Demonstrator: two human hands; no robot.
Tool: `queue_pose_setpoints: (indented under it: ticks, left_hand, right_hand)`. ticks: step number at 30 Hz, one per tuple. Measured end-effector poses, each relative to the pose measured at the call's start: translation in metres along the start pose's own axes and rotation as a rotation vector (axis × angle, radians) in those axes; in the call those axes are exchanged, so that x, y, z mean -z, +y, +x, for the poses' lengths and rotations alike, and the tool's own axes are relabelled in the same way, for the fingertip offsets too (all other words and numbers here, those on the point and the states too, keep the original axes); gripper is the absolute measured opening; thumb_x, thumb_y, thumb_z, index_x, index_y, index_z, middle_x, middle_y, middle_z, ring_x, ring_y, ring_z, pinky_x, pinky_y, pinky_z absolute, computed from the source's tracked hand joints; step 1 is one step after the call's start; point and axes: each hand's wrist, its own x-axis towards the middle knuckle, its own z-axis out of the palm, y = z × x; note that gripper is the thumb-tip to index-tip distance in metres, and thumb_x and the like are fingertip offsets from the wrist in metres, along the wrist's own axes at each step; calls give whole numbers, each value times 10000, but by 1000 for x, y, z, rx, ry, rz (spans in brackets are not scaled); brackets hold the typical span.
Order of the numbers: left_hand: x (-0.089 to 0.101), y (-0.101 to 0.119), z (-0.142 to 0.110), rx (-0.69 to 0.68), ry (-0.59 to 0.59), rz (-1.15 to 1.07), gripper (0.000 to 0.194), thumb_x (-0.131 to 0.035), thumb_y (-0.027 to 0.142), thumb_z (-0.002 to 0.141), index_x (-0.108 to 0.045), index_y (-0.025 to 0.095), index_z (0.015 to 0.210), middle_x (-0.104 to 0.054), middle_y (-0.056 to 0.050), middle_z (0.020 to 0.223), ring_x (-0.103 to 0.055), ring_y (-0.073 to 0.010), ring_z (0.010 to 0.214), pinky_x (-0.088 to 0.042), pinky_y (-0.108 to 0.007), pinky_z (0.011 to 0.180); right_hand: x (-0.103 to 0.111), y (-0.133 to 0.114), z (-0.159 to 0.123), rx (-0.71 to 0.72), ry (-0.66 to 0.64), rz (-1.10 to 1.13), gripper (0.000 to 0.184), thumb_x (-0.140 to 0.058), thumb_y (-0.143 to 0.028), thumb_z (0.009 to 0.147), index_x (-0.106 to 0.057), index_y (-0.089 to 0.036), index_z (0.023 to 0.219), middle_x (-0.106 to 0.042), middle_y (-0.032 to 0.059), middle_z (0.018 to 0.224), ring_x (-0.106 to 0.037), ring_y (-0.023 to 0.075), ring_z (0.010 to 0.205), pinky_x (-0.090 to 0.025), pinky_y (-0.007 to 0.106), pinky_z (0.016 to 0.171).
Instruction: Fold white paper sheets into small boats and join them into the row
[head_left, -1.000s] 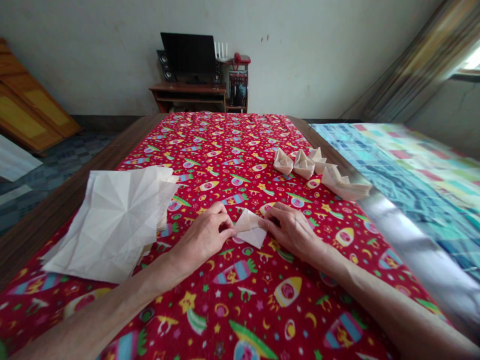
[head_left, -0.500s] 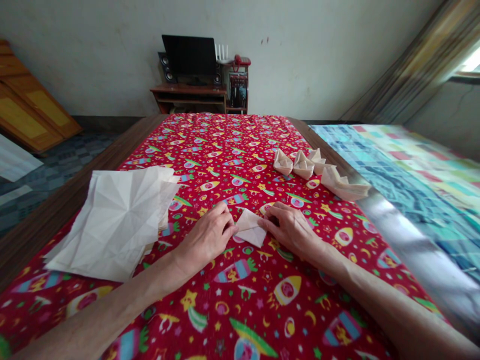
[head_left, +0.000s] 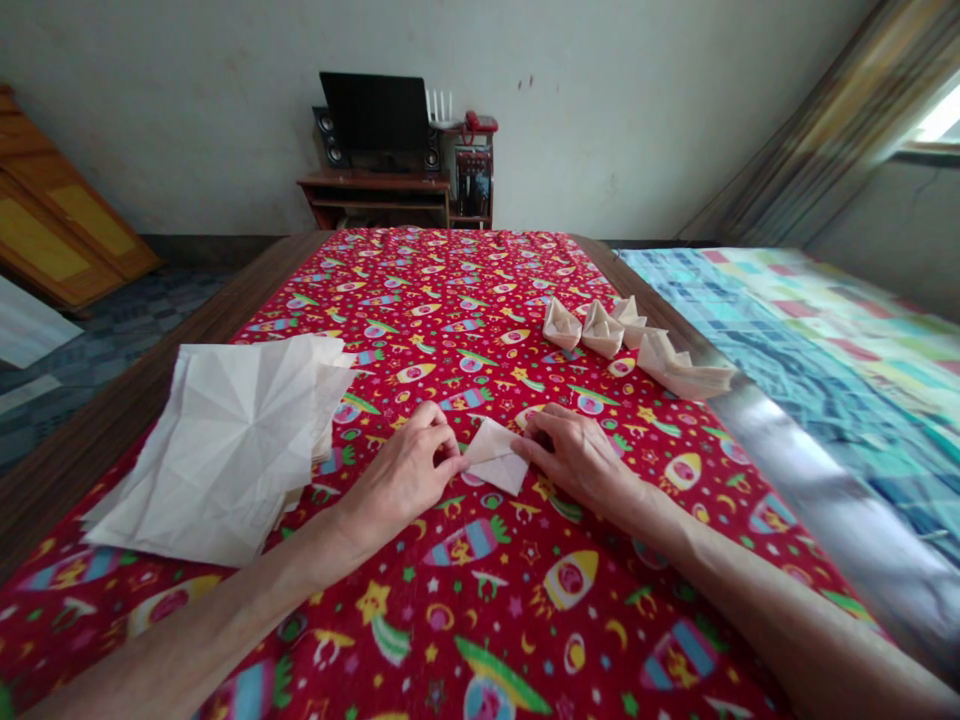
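A small folded piece of cream paper lies on the red patterned tablecloth between my hands. My left hand pinches its left corner with curled fingers. My right hand pinches its right edge, fingers bent over the fold. A stack of creased cream paper sheets rests to the left of my left hand. Several finished folded paper shapes sit in a row at the right, further back.
The table's wooden edge shows on the left, and a checked blue and green cloth covers the surface at the right. A desk with a monitor, speakers and a red telephone stands against the far wall.
Both hands stay on the folded paper, with only small finger shifts along its edges. The view has moved slightly.
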Motion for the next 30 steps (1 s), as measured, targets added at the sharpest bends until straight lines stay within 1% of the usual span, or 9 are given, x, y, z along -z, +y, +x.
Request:
queue_pose_setpoints:
  ticks: [4, 9, 14, 16, 19, 21, 23, 27, 30]
  left_hand:
    - [1, -3, 2, 28, -22, -3, 189, -692, 164, 765, -552, 162, 638, -496, 11, 798, -535, -102, 653, -422, -240, 601]
    - [6, 6, -1, 58, -80, 169, 160, -650, 240, 816, -557, 184, 698, -525, 10, 808, -560, -141, 707, -393, -265, 593]
    - [5, 5, -2, 37, -51, 219, 130, -631, 228, 826, -555, 187, 729, -542, -1, 825, -566, -157, 723, -432, -283, 637]
    - [2, 2, -3, -12, 31, 199, 96, -660, 216, 803, -583, 183, 851, -569, -23, 914, -582, -183, 832, -468, -304, 734]
    - [-2, 1, -7, -191, 119, 214, 339, -621, 184, 834, -539, 176, 1164, -578, -62, 1146, -540, -206, 1072, -442, -341, 931]
    - [-4, 4, -10, -332, 87, 277, 380, -531, 184, 894, -485, 178, 1272, -555, -60, 1272, -486, -204, 1185, -378, -374, 1029]
    - [-6, 7, -15, -405, 22, 355, 380, -449, 211, 937, -458, 168, 1315, -512, -54, 1360, -416, -216, 1277, -309, -422, 1089]
    - [-7, 8, -22, -390, -98, 433, 449, -354, 294, 974, -359, 148, 1399, -375, -46, 1474, -254, -229, 1391, -235, -472, 1130]
    - [-6, 6, -25, -368, -146, 434, 487, -333, 337, 979, -290, 178, 1437, -308, -31, 1506, -212, -222, 1409, -229, -468, 1135]
  right_hand:
    - [1, -1, 0, -10, 0, 16, 223, -570, -316, 880, -486, -195, 712, -538, -11, 717, -487, 109, 630, -314, 228, 567]
    - [2, -3, 1, -35, -24, 14, 216, -562, -311, 884, -493, -190, 719, -540, -10, 726, -489, 109, 642, -324, 227, 584]
    - [0, 0, 1, -39, -29, 8, 236, -560, -328, 884, -485, -189, 708, -523, -15, 710, -472, 105, 627, -308, 228, 575]
    - [-1, 1, 1, -40, -28, 13, 234, -559, -325, 884, -482, -189, 709, -522, -16, 716, -466, 101, 623, -298, 225, 568]
    - [-1, 0, 1, -44, -23, 15, 229, -566, -318, 879, -482, -185, 712, -524, -17, 725, -462, 97, 623, -293, 222, 571]
    - [-1, -1, 1, -42, -15, 10, 228, -569, -311, 879, -481, -183, 713, -524, -18, 721, -466, 98, 632, -298, 222, 582]
    - [0, -2, 0, -36, -12, 5, 227, -566, -305, 883, -480, -181, 713, -522, -18, 716, -473, 100, 641, -306, 221, 591]
    - [-2, 0, -1, -20, 5, -2, 219, -564, -309, 886, -495, -182, 722, -531, -12, 727, -486, 104, 646, -330, 222, 593]
    - [-5, 2, -3, 5, 59, -4, 179, -567, -307, 886, -530, -181, 764, -558, -2, 737, -513, 117, 667, -377, 232, 613]
